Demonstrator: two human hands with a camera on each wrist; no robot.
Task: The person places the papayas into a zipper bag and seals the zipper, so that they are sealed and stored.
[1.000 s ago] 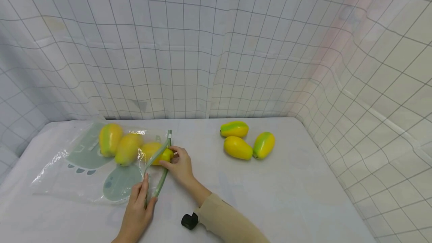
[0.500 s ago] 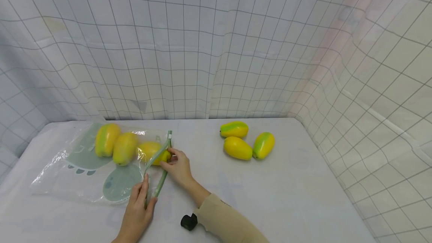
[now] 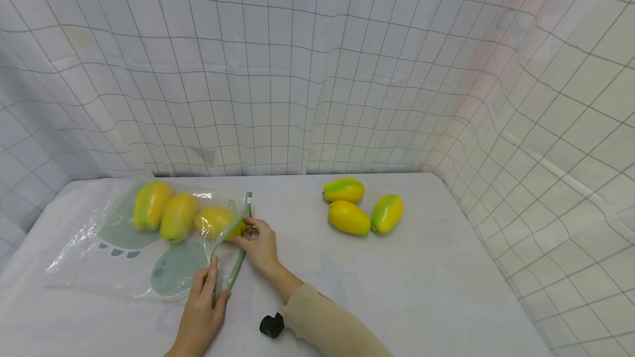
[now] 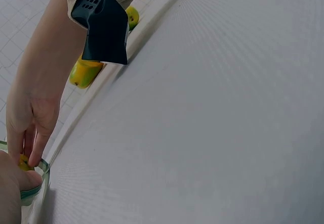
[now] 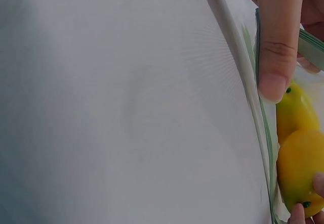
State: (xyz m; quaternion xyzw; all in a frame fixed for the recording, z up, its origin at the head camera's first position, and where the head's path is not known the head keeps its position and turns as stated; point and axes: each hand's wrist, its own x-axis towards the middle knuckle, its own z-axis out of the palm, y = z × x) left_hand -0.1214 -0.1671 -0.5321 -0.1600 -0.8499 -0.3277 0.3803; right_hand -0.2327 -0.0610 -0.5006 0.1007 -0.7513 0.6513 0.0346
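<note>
Fruit (image 3: 215,221) pinched by right hand (image 3: 262,246) lies inside open bag (image 3: 175,269); left hand (image 3: 201,303) grips edge (image 3: 232,227).

This place seems to be a small enclosed booth, arranged for recording of hand work. A white curtain with thin dark squares (image 3: 278,70) hangs along the back of a wide surface with plain white covering (image 3: 421,291); its soft folds and wavy lines show that it is fabric. Similar squared white hangings (image 3: 555,125) stand at the left and the right sides. A small black plastic device (image 3: 272,325), seen at the cuff of a beige sleeve (image 3: 332,318), also suggests recording. Whether a home, lab or workshop lies behind the fabric, I cannot tell.
</note>
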